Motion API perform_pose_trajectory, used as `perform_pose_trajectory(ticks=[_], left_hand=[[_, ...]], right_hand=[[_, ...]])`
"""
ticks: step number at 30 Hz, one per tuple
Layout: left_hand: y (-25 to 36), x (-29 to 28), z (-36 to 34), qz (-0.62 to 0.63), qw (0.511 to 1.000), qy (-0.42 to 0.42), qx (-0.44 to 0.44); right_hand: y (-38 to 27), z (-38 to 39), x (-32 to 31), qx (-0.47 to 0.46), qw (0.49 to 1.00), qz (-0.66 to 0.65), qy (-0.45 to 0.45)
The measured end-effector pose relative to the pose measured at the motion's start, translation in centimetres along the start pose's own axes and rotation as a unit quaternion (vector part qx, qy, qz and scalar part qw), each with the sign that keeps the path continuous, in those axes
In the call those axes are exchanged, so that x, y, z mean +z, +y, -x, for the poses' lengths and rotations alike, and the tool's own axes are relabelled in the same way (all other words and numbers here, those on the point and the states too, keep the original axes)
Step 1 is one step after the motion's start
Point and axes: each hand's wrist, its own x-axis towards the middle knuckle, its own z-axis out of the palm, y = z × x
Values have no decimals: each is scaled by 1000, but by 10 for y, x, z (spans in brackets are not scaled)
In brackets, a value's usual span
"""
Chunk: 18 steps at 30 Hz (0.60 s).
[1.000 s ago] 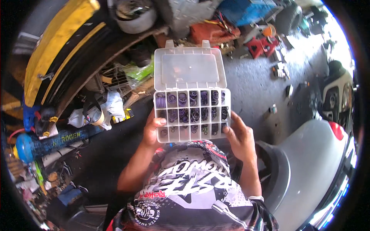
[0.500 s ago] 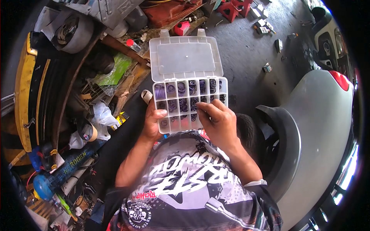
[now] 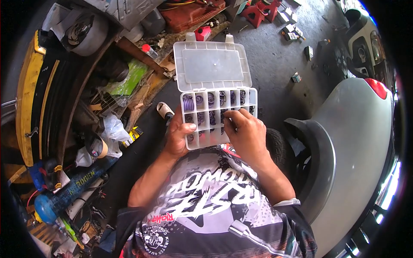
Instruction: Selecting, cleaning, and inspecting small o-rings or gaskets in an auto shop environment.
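Observation:
A clear plastic compartment box [image 3: 221, 90] is held in front of my chest, its lid [image 3: 213, 64] swung open away from me. Purple and dark O-rings [image 3: 188, 103] of several sizes lie sorted in its compartments. My left hand [image 3: 178, 135] grips the box's left side, thumb over the front rim. Over the middle and right compartments is my right hand [image 3: 247, 135], fingers curled and pinched at the middle row. Whatever the fingertips may hold is hidden, and the hand covers several compartments on that side.
A grey car body panel [image 3: 355, 150] with a red lamp [image 3: 377, 89] stands close on the right, near a tyre [image 3: 276, 146]. Red jack stands [image 3: 261, 13] and small boxes [image 3: 309, 53] are on the floor ahead. Left are a blue cylinder [image 3: 81, 187], a yellow-edged panel [image 3: 28, 99] and clutter.
The box and my left hand have shifted a little to the right and tilted slightly. My right hand's fingers have curled in more, still over the middle row.

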Motion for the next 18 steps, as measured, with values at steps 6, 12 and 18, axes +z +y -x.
perform_pose_trajectory(ticks=[6, 12, 18], left_hand=[[5, 5, 6, -9, 1000, 5, 13], [10, 3, 10, 7, 1000, -15, 21], [7, -4, 14, 26, 1000, 11, 2]], right_hand=[[9, 2, 7, -23, 999, -30, 22], [18, 0, -17, 217, 770, -594, -92], [23, 3, -21, 261, 623, -731, -97]])
